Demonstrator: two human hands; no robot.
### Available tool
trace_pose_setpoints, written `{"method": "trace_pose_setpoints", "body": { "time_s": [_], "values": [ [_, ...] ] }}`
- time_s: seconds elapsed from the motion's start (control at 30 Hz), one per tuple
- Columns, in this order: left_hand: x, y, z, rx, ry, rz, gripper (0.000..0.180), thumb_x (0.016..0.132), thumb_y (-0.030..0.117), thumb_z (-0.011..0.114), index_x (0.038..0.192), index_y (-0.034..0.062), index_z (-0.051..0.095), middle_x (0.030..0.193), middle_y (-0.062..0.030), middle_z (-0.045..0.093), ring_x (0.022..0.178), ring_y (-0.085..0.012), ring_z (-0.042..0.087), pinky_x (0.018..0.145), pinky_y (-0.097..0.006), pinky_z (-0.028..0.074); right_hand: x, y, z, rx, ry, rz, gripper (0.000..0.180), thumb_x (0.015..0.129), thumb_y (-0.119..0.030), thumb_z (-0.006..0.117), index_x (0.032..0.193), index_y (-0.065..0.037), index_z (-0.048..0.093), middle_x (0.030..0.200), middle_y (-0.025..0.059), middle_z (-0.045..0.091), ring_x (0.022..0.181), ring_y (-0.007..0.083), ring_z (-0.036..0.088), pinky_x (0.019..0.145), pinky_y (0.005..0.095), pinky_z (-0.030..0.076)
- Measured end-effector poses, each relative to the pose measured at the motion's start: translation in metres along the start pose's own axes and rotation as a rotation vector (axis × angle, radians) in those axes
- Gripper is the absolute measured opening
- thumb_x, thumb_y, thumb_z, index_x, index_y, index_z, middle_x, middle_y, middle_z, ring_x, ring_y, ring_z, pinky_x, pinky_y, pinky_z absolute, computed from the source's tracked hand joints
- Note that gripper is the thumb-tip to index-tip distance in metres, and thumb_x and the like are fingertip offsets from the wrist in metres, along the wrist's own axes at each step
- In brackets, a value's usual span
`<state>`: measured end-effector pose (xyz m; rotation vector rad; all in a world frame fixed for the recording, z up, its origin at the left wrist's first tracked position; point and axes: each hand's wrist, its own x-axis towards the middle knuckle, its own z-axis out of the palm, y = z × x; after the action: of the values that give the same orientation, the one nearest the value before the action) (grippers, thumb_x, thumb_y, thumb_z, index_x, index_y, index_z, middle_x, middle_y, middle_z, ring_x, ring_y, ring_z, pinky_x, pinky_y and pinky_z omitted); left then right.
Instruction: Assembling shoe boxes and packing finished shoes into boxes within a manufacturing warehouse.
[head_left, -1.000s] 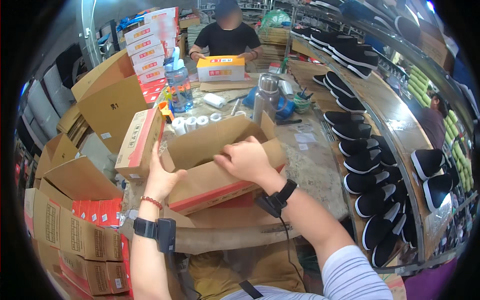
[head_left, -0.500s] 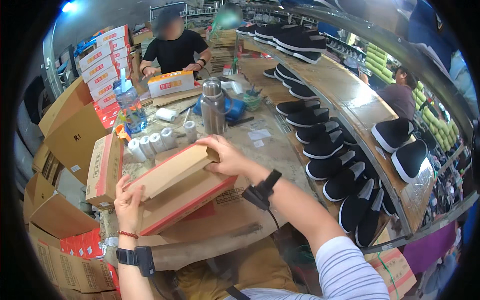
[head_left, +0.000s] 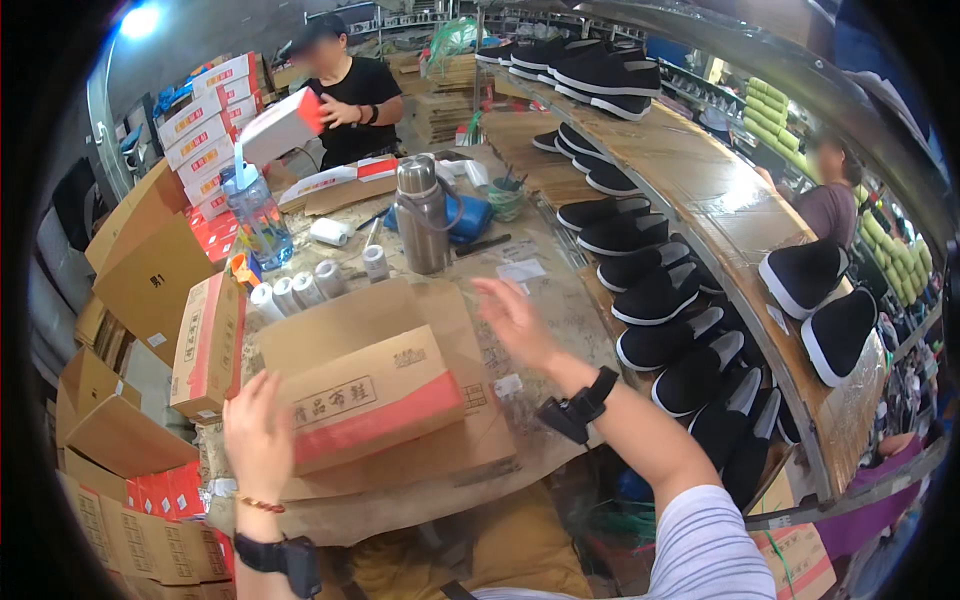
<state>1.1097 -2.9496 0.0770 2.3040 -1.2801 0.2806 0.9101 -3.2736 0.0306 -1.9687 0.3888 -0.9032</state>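
A brown cardboard shoe box (head_left: 375,410) with a red lower band stands in front of me on the table, its long side toward me. My left hand (head_left: 258,425) is upright at the box's left end, fingers extended and slightly blurred; whether they touch the box I cannot tell. Off the box's right end, my right hand (head_left: 515,318) hangs above the table, open, with nothing in it. Flat brown cardboard (head_left: 350,310) lies behind the box, and more shows under and in front of it.
White rolls (head_left: 308,288), a steel flask (head_left: 424,225) and a blue-topped bottle (head_left: 257,215) stand beyond the box. Another shoe box (head_left: 205,345) is at left. Black shoes (head_left: 650,300) line the rack at right. Across the table, a co-worker (head_left: 350,110) holds a white-and-red box (head_left: 283,125).
Both hands have let go of the box; my right hand moved away to the right. The box's long side has turned toward me. The co-worker has lifted a box.
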Motion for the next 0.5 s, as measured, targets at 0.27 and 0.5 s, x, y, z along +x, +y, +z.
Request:
{"method": "trace_pose_setpoints", "body": {
  "time_s": [0.27,0.5],
  "values": [
    [-0.004,0.017,0.041,0.26,-0.033,-0.017,0.055,0.083,0.035,0.063,0.134,0.0181,0.052,0.14,-0.0163,0.043,0.133,-0.0335,0.036,0.111,-0.052,0.021,0.022,0.122,-0.218,-1.263,0.512,0.3,0.037,0.084,-0.039,0.061,0.09,-0.002,0.066,0.095,0.0188,0.066,0.093,0.0376,0.061,0.079,0.0492,0.048],
    [-0.002,0.018,0.041,0.297,-0.049,-0.027,0.055,0.084,0.036,0.06,0.135,0.0187,0.052,0.139,-0.0161,0.044,0.132,-0.0343,0.036,0.111,-0.05,0.021,-0.021,0.23,-0.299,-0.799,0.57,0.569,0.055,0.085,-0.044,0.061,0.119,-0.001,0.056,0.109,0.0252,0.062,0.105,0.042,0.057,0.09,0.0456,0.043]
  ]
}}
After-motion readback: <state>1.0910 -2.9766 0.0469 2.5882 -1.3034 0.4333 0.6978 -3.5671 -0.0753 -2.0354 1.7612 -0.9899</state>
